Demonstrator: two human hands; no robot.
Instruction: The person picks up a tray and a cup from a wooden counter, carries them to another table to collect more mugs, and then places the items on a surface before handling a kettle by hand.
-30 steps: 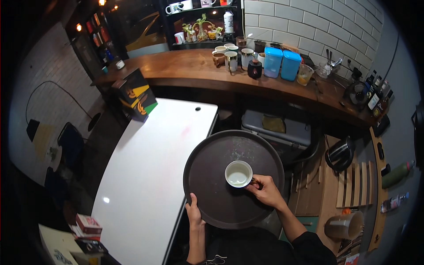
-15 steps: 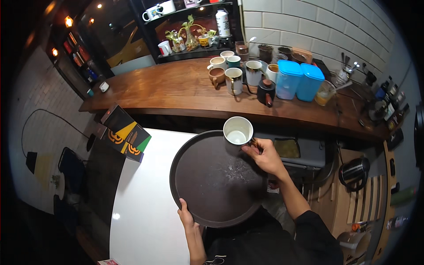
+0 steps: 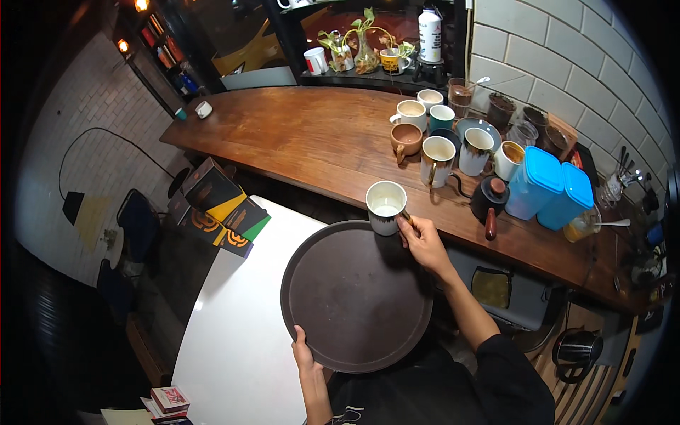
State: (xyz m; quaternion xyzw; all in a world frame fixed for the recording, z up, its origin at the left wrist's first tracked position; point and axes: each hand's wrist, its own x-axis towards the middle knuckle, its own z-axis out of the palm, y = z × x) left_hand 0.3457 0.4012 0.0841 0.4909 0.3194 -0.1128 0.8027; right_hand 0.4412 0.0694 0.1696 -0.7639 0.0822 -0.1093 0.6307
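The wooden counter (image 3: pixel 297 131), clustered mugs (image 3: pixel 436 164) and tray (image 3: pixel 354 301) suggest a café.

I faced: one wooden counter (image 3: pixel 319 131), bearing clustered mugs (image 3: pixel 435 170), a black kettle (image 3: pixel 489 198), two blue tubs (image 3: pixel 533 185); one white table (image 3: pixel 244 312), bearing perhaps two dark boxes (image 3: pixel 212 191).

Blue tubs (image 3: pixel 533 188), wht btl (image 3: pixel 429 37), blk kettle (image 3: pixel 577 348), tiled wall (image 3: pixel 531 57)

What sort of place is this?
Probably a café or coffee bar: mugs crowd a long wooden counter, and there is a round serving tray.
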